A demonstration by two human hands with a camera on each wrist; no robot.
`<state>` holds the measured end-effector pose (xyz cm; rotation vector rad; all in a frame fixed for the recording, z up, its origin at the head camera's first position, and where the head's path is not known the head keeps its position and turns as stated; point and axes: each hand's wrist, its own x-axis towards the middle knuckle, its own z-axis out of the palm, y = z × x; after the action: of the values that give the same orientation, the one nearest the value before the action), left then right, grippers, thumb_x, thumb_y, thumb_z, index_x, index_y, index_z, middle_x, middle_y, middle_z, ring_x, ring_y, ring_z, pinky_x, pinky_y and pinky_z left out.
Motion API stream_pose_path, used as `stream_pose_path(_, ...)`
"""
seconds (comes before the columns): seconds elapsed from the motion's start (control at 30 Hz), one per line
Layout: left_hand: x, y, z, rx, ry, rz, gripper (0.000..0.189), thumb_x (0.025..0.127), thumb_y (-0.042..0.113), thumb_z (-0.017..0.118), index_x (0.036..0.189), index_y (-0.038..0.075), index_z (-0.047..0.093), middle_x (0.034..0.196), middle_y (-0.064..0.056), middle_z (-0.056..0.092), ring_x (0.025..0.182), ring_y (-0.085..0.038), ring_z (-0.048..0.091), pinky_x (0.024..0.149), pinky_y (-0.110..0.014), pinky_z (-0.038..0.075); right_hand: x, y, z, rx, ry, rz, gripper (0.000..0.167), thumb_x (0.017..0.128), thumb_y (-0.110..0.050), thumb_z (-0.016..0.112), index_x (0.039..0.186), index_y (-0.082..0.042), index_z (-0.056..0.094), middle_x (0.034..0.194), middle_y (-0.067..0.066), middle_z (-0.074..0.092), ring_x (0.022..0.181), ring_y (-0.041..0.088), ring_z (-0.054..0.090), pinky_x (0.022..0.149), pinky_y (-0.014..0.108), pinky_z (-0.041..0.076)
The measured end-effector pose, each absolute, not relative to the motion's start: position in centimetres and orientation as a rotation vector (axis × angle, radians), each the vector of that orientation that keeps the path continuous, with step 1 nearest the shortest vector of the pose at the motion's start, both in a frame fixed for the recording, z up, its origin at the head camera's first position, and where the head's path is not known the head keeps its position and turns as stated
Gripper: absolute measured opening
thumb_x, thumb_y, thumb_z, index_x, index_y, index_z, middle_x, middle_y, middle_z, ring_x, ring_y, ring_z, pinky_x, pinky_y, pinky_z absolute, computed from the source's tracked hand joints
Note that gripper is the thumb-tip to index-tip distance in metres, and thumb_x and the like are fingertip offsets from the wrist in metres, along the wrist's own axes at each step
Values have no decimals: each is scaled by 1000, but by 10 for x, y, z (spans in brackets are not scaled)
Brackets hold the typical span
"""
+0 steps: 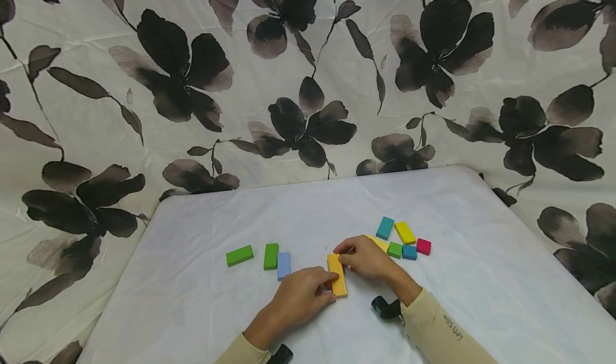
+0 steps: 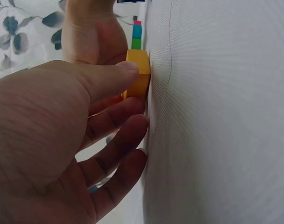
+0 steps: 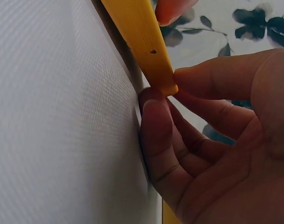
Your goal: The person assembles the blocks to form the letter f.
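A long orange-yellow block (image 1: 339, 284) lies on the white-covered table between both hands. My left hand (image 1: 300, 294) pinches its near end; in the left wrist view, the thumb is on the yellow block (image 2: 139, 70) and the other fingers curve beside it, low against the cloth. At the far end, my right hand (image 1: 368, 258) grips a corner. Close up in the right wrist view, fingertips hold the end of the yellow block (image 3: 144, 46), which has a small dark mark on its side.
Left of the hands lie two green blocks (image 1: 239, 255) and a light blue block (image 1: 284, 266). Beyond the right hand are a teal block (image 1: 385, 228), two yellow blocks (image 1: 405, 233), a small green block (image 1: 395, 250), a blue block (image 1: 409, 252) and a red block (image 1: 424, 247). Flowered cloth (image 1: 298, 59) hangs behind.
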<state>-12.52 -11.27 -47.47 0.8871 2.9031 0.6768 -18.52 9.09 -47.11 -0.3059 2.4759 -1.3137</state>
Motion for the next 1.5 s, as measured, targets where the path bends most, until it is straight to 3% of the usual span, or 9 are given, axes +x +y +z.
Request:
stream_pose_path(1.0, -125, -117, -477, 963, 2877, 741, 34, 88, 29, 80, 120, 21, 74, 90, 16, 59, 74, 1, 51, 62, -16, 42, -186, 93, -469, -315, 2474, -1320, 13, 96, -11, 67, 107, -11, 73, 94, -1, 66, 72, 19, 58, 68, 30, 52)
stream_pose_path(1.33, -123, -122, -476, 874, 2803, 873, 37, 89, 32, 78, 124, 23, 72, 104, 10, 54, 76, 1, 51, 61, -17, 44, -186, 95, -467, -314, 2485, -1346, 17, 96, -15, 66, 111, -10, 72, 97, -1, 67, 73, 18, 59, 68, 30, 53)
stream_pose_path(1.5, -123, -122, -477, 850, 2790, 885, 35, 91, 33, 76, 124, 25, 71, 119, 10, 52, 78, 1, 54, 66, -17, 46, -186, 107, -465, -309, 2491, -1424, 19, 97, -16, 65, 113, -8, 71, 93, 3, 67, 72, 22, 60, 66, 30, 53)
